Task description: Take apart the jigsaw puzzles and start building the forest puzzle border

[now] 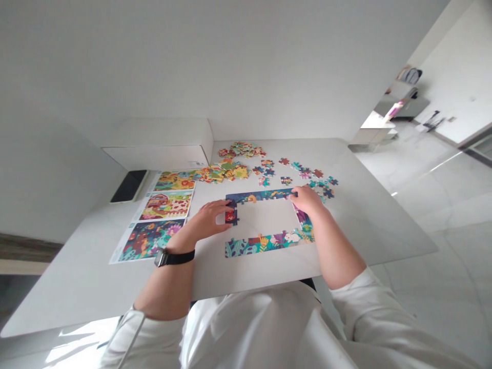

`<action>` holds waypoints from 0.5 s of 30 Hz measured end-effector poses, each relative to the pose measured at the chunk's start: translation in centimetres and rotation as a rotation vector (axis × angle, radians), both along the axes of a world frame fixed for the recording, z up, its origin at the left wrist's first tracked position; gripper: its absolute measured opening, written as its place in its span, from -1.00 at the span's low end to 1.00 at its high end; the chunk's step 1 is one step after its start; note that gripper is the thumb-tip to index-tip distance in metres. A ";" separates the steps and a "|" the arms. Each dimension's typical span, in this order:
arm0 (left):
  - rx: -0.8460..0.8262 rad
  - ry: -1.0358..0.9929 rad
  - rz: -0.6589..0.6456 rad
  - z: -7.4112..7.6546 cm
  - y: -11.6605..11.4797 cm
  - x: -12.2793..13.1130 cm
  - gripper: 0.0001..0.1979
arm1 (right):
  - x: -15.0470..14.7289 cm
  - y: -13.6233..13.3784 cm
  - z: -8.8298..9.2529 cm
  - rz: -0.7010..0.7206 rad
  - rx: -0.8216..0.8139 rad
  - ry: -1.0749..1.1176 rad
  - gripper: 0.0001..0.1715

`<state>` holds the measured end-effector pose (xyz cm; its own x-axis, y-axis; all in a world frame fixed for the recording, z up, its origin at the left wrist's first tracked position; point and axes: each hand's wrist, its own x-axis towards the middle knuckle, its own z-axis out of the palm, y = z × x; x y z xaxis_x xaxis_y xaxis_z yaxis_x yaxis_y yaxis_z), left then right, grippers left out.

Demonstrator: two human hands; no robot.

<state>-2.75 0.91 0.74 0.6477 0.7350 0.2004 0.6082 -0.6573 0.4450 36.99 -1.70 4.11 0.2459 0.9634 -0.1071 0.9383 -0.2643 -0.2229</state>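
Observation:
A partly joined jigsaw border (261,241) lies flat on the table, its pieces forming a frame around bare white tabletop. My left hand (210,218) rests at the border's left side, fingers stretched and thumb apart, the tips touching the dark blue pieces (231,212) there. At the upper right corner, my right hand (305,199) has its fingers bent and closed over the border's edge. The lower right strip, with a white animal on it, meets the bottom strip. On the left side, a gap shows between the dark pieces and the bottom strip.
Loose pieces (286,181) lie scattered beyond the border, with yellow pieces (226,171) and another pile (242,149) behind. To the left are a picture sheet (165,205), a phone (129,185) and a white box (157,154) near the wall.

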 end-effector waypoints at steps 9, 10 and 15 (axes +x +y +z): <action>0.047 -0.196 0.239 2.3 -0.7 1.1 -0.64 | -1.2 0.0 0.5 0.159 0.250 0.195 -0.67; 0.030 -0.209 0.277 2.5 -0.8 1.1 -0.64 | -1.5 -0.1 0.5 0.210 0.265 0.239 -0.67; -0.045 -0.252 0.379 3.0 -1.1 1.3 -0.66 | -3.4 -0.8 0.6 0.436 0.225 0.425 -0.73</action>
<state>-1.40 -0.18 3.73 0.2667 0.9222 0.2802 0.6710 -0.3863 0.6329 33.55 -2.46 4.68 -0.1919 0.9755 0.1072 0.7666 0.2172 -0.6043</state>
